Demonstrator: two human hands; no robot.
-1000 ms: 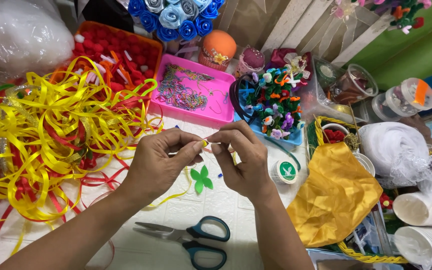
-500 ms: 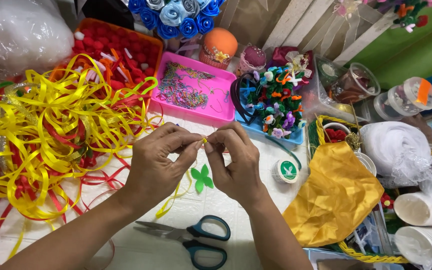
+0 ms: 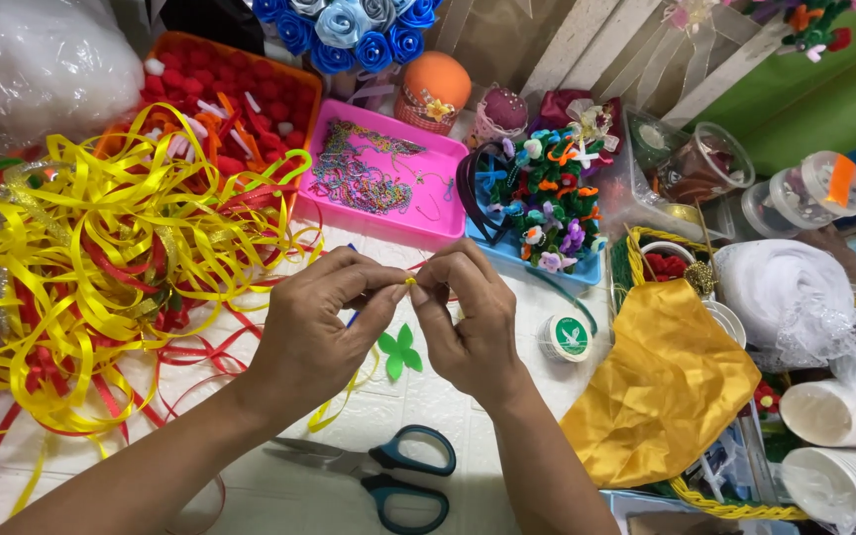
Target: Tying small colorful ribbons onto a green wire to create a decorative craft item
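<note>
My left hand [image 3: 319, 327] and my right hand [image 3: 468, 322] meet at the fingertips over the white table, pinching a tiny yellow piece [image 3: 410, 281] between them. A strand of yellow ribbon [image 3: 344, 401] trails down from under my left hand. A small green leaf-shaped cutout [image 3: 398, 352] lies on the table just below my fingers. Teal-handled scissors [image 3: 388, 471] rest shut on the table near my wrists.
A heap of yellow and red ribbons [image 3: 81, 258] fills the left. Behind are an orange tray of red pompoms [image 3: 215, 109], a pink tray of chains [image 3: 378, 178], a blue tray of small flowers [image 3: 547, 213], a tape roll [image 3: 569, 337], and yellow cloth [image 3: 671, 381].
Both hands have drawn slightly closer together and a little lower, fingertips now pressed on the small yellow piece. Nothing else on the table moved.
</note>
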